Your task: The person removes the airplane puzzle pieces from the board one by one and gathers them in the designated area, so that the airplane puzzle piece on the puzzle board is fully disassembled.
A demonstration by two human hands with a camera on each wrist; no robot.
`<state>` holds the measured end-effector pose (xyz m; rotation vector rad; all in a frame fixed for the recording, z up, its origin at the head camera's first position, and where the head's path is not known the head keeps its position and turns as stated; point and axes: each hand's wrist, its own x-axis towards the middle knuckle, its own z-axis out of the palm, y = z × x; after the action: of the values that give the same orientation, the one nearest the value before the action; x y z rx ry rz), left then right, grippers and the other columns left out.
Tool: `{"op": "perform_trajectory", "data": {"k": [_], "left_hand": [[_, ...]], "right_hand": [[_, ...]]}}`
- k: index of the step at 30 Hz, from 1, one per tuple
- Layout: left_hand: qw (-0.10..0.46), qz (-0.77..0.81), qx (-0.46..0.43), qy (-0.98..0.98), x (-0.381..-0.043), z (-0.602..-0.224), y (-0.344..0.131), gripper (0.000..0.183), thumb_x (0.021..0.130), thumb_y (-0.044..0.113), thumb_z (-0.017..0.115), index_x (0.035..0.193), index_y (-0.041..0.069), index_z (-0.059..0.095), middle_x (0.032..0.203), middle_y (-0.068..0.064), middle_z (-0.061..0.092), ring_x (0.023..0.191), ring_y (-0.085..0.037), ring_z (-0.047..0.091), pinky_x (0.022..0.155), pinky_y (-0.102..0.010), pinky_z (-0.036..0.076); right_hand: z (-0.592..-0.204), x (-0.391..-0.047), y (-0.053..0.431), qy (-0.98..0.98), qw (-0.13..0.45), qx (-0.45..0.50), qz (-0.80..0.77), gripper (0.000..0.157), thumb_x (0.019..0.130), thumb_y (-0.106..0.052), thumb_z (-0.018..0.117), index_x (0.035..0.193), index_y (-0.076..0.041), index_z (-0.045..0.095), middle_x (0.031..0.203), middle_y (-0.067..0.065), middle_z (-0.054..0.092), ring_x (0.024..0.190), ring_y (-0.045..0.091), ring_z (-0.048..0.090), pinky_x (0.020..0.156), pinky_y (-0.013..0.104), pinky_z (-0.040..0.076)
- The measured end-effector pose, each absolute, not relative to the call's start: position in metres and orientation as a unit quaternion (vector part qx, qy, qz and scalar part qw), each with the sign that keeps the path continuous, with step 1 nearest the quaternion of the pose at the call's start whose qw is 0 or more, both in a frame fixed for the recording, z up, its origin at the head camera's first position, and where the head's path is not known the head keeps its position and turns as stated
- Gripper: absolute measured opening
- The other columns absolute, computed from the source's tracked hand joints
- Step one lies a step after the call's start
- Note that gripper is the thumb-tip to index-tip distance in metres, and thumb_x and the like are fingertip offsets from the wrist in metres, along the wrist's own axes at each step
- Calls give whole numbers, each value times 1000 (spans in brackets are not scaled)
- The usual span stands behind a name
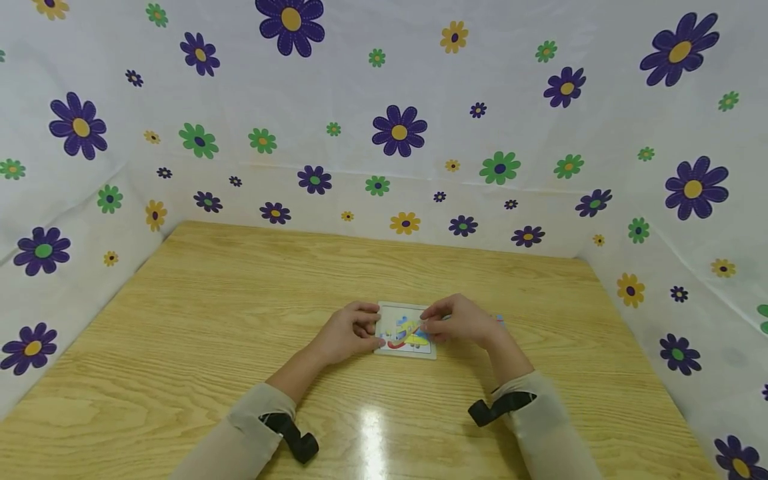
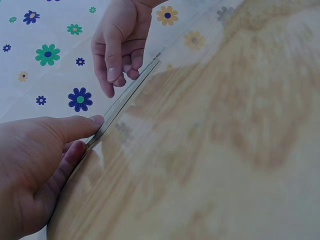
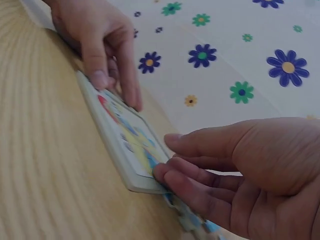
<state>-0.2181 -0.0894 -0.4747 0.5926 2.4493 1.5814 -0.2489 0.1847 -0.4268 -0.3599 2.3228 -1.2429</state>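
A small white-framed jigsaw puzzle (image 1: 405,353) with a yellow, red and blue airplane picture lies flat on the table. At its left edge, my left hand (image 1: 351,333) grips the frame between thumb and fingers. My right hand (image 1: 462,321) is over the right side of the puzzle. In the right wrist view its fingertips (image 3: 161,171) are at the picture's right end, with the thumb apart from them and no piece visible between. Beside the frame, partly hidden under that hand, are several loose blue puzzle pieces (image 3: 187,217).
The wooden table (image 1: 270,280) extends around the puzzle, with a light glare near its front. White cloth (image 1: 348,80) printed with flowers hangs behind and on both sides. Black straps (image 1: 510,403) are around both sleeved wrists.
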Motion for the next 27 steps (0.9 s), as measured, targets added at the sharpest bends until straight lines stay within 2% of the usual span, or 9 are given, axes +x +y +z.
{"op": "perform_trajectory", "data": {"k": [9,17,27], "left_hand": [[82,524,192,825,-218,-475,-88,51,84,13,81,129,-4,64,142,-10,53,91,-13,61,79,-19,55],[78,516,187,832,-218,-474,-88,51,84,13,82,129,-4,65,140,-10,54,90,-12,61,79,-20,56],[84,523,190,827,-219,-475,-89,52,84,14,82,130,-3,64,141,-10,53,91,-12,61,79,-20,56]], "right_hand": [[-437,-243,161,860,221,-170,-428,37,96,-18,67,129,0,64,88,9,69,67,13,66,63,26,57],[-438,-239,152,867,193,-176,-425,29,98,-13,63,124,0,65,80,9,64,61,14,61,58,28,52],[-433,-241,158,852,185,-133,-472,17,96,-10,65,111,-1,61,98,12,61,69,17,64,62,28,57]]}}
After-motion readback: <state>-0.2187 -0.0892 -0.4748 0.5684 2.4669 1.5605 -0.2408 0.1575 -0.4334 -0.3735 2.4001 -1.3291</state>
